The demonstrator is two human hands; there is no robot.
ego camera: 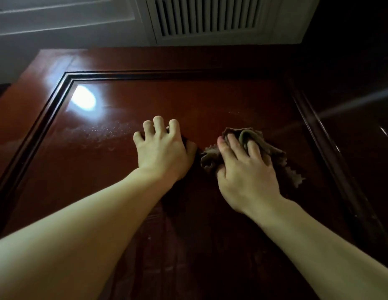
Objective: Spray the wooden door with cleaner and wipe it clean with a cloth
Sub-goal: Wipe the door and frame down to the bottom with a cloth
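The glossy reddish-brown wooden door (128, 169) fills the view, with a dark raised moulding (58, 98) framing its panel. Fine spray droplets (102, 132) speckle the panel to the left of my hands. My right hand (245, 169) grips a crumpled brown cloth (275, 156) and presses it against the panel right of centre. My left hand (161, 148) rests on the panel just left of the cloth, fingers spread and arched, fingertips touching the wood, holding nothing. No spray bottle is in view.
A bright light reflection (83, 100) glares on the upper left of the panel. Above the door are a white slatted vent grille (206, 16) and white wall trim (58, 16). The door's right side and frame (351, 126) lie in deep shadow.
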